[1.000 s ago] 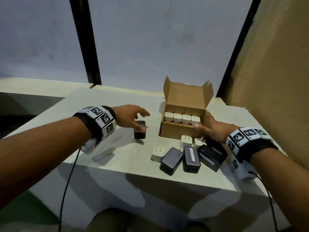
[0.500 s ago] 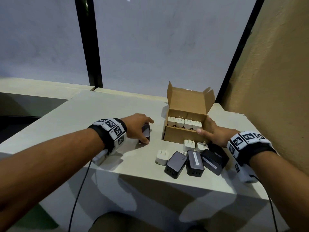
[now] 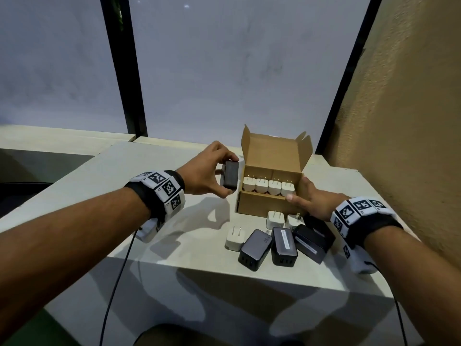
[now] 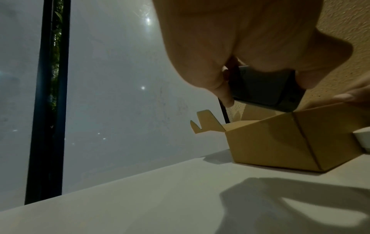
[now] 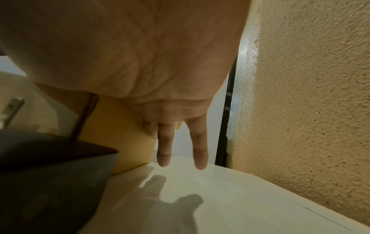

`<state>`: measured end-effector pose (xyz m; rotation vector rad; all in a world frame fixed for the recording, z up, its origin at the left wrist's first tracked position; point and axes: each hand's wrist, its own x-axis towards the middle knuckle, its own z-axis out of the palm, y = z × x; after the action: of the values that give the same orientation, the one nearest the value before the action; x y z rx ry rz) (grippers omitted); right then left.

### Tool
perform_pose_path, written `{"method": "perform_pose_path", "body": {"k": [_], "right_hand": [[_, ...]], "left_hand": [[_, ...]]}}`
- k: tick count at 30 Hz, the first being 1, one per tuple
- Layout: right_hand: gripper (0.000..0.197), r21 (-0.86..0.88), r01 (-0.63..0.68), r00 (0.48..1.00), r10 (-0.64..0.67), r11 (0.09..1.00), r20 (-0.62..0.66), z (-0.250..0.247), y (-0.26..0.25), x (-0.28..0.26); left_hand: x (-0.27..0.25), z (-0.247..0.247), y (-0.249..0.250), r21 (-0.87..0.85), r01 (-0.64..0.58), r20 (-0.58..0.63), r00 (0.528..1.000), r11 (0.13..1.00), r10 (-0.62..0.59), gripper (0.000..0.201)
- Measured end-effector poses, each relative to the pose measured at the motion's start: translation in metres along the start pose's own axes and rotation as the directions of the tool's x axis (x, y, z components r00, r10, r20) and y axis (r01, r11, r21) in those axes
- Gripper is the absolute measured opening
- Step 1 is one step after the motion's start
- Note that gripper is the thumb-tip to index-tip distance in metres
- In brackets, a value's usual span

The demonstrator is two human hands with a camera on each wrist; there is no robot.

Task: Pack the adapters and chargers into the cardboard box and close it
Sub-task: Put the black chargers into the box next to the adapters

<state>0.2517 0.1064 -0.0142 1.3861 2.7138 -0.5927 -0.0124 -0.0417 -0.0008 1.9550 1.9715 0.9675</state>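
Note:
My left hand (image 3: 224, 176) pinches a black charger (image 3: 231, 178) between thumb and fingers, lifted off the table just left of the open cardboard box (image 3: 262, 203). In the left wrist view the charger (image 4: 264, 88) hangs above the box's left wall (image 4: 270, 142). Several white adapters (image 3: 268, 187) stand in a row inside, prongs up. My right hand (image 3: 303, 193) rests at the box's front right corner, thumb on the front rim, fingers (image 5: 164, 150) straight down beside the right wall. Three black chargers (image 3: 284, 245) and three white adapters (image 3: 235, 238) lie in front of the box.
The pale table (image 3: 174, 208) ends in a front edge just behind the loose chargers. A rough tan wall (image 3: 411, 121) stands close on the right. A frosted window with black frames (image 3: 124, 71) runs behind. The box lid (image 3: 274, 151) stands upright at the back.
My left hand closed on the black charger, lifted it off the table and carried it right, up to the box's left wall. The right hand stayed at the box's corner.

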Motion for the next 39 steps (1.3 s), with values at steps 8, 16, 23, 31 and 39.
{"method": "perform_pose_path", "body": {"k": [8,16,23,31,39], "right_hand": [[0.083,-0.013,0.015,0.998,-0.015,1.000,-0.053,-0.001,0.001,-0.004],[0.114,0.029,0.044,0.999,-0.044,0.999,-0.011,0.006,0.011,0.015],[0.127,0.016,0.008,1.000,-0.008,1.000,0.004,0.007,0.011,0.019],[0.127,-0.005,-0.022,1.000,0.022,1.000,0.000,0.010,0.011,0.023],[0.106,-0.048,-0.027,0.999,0.026,0.998,-0.033,0.009,0.015,0.021]], "left_hand": [[0.027,0.021,0.025,-0.017,0.024,-0.125,0.992,1.000,-0.026,0.076],[0.051,0.039,0.031,0.116,-0.047,-0.079,0.995,0.992,0.056,0.075],[0.053,0.046,0.031,0.217,-0.072,0.042,0.997,0.974,0.064,0.072],[0.064,0.040,0.040,0.274,-0.016,0.076,0.997,0.962,-0.005,0.082],[0.069,0.031,0.047,0.472,-0.153,0.324,0.946,0.868,-0.010,0.052]]}}
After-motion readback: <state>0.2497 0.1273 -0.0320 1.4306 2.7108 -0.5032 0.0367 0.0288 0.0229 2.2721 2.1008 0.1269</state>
